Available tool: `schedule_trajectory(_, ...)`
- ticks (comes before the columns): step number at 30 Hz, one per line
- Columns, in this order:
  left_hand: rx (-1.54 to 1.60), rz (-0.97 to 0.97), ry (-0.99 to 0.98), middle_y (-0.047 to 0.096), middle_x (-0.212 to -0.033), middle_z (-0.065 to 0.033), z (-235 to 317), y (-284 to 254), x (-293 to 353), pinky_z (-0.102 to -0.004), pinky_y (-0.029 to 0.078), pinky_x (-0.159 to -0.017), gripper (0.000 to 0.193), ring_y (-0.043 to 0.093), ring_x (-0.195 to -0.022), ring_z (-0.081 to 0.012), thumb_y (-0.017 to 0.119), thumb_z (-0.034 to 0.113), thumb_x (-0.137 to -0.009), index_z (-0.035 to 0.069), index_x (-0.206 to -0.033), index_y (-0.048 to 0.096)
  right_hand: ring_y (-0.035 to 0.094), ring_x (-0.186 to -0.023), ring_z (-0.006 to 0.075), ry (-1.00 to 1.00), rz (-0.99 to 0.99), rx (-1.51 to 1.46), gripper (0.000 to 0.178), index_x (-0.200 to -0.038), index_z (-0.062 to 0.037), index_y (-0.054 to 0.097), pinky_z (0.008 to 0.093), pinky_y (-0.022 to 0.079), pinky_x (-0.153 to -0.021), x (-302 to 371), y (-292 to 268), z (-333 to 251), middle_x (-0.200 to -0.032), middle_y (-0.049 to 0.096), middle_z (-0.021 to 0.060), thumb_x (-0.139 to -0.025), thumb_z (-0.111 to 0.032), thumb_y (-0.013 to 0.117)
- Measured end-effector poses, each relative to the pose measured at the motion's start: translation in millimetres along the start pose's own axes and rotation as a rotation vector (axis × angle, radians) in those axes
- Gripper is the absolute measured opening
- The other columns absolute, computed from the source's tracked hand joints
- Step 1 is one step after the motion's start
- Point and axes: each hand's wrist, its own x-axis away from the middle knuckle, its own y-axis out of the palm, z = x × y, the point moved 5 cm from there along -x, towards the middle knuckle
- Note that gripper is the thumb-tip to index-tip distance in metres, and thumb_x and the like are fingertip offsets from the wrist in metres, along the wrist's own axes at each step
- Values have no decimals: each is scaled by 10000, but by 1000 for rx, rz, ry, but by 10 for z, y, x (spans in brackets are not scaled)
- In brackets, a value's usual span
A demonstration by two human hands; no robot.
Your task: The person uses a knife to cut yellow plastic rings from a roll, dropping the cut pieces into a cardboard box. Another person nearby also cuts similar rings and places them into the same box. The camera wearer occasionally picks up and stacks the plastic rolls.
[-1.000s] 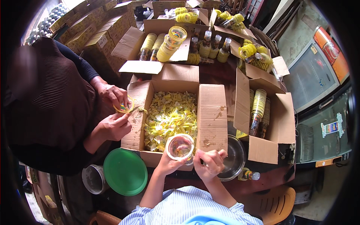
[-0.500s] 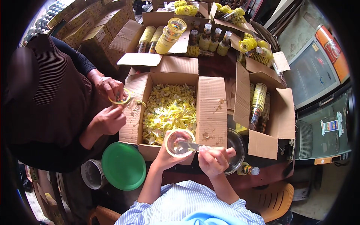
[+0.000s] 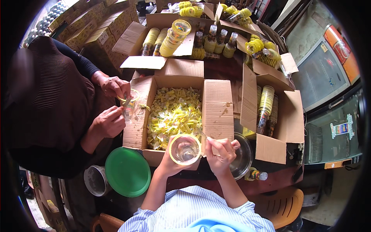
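Note:
My left hand (image 3: 170, 164) is closed round a clear plastic cup (image 3: 186, 150) with a yellow rim, its mouth facing up at me. Just right of the cup, my right hand (image 3: 221, 155) pinches a thin, blade-like strip (image 3: 202, 133), seen nearly edge-on; its exact kind is not clear. Beyond both hands stands an open cardboard box (image 3: 218, 116) holding a heap of yellow and pale plastic scraps (image 3: 174, 116). At the left, a co-worker's hands (image 3: 110, 120) hold another clear cup (image 3: 128, 112) with a yellow rim and a small blade-like thing.
Stacked yellow-rimmed cups (image 3: 266, 102) fill a box at the right; a taller cup stack (image 3: 176, 36) stands at the back. A green lid (image 3: 127, 172) and white bucket (image 3: 96, 180) are at lower left. A clear round container (image 3: 242, 156) and small bottle (image 3: 256, 174) lie right of my hand.
My right hand has drawn the thin strip out of the cup's mouth toward the far right side of its rim. The co-worker's cup has tilted, so its side shows.

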Motion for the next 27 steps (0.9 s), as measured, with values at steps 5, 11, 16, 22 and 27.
schedule_trajectory(5, 60, 45, -33, 428, -1124, -63, -84, -48, -37, -342, 426, -890, 675, 467, -1066, -174, 774, 36, -604, 72, -1164, 399, 480, -519, 81, -23, 100, -63, 210, -805, -144, 632, 265, 279, -647, 122, -67, -99, -617, 541, -63, -642, -31, 699)
schedule_trajectory(11, 11, 31, 10, 414, -1114, -73, 24, 24, -53, -346, 433, -886, 690, 472, -1060, -186, 783, 62, -614, 57, -1182, 391, 486, -514, 60, -32, 99, -72, 191, -786, -142, 633, 253, 273, -640, 125, -9, -141, -600, 541, -71, -641, -53, 719)
schedule_trajectory(16, -47, -10, 18, 413, -1112, -75, -8, 23, -38, -349, 442, -886, 697, 479, -1065, -196, 786, 56, -605, 47, -1182, 395, 491, -517, 70, 156, 101, -205, 195, -781, -144, 633, 248, 282, -653, 84, 51, -9, -605, 546, -58, -639, -37, 713)
schedule_trajectory(22, -74, -9, 46, 419, -1118, -77, 39, 4, -29, -340, 437, -895, 711, 476, -1072, -202, 792, 54, -591, 47, -1184, 400, 472, -504, 76, 38, 105, -177, 215, -785, -157, 630, 244, 289, -659, 118, -68, -107, -581, 498, -59, -634, -23, 704)
schedule_trajectory(27, -357, -102, 164, 439, -1120, -88, 133, 42, -33, -337, 423, -901, 745, 463, -1085, -228, 810, 87, -570, 46, -1186, 392, 482, -512, 78, 53, 87, -183, 210, -790, -145, 627, 250, 294, -647, 97, -44, -99, -601, 527, -56, -642, -17, 703)
